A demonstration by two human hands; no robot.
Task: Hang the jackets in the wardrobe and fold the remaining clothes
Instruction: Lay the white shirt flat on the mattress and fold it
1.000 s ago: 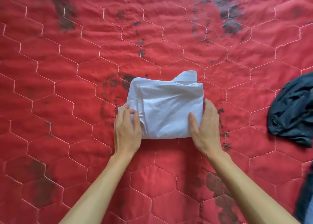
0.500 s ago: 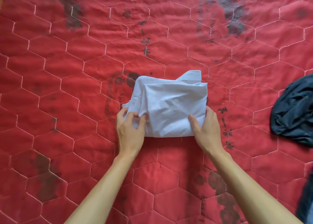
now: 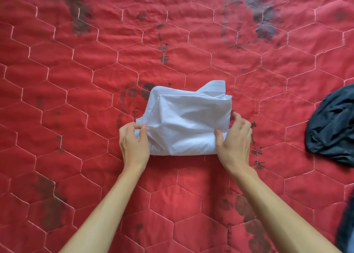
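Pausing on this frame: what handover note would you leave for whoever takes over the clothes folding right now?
Left hand: pinches the near left corner of the white garment.
Right hand: grips its right edge, thumb on top.
Things: the white garment sits folded small on the red quilt, with one flap poking out at the far edge. A dark crumpled garment lies apart at the right.
Done: the white garment is nearly folded.
Left: tidy that flap, finish the fold, then fold the dark crumpled garment.
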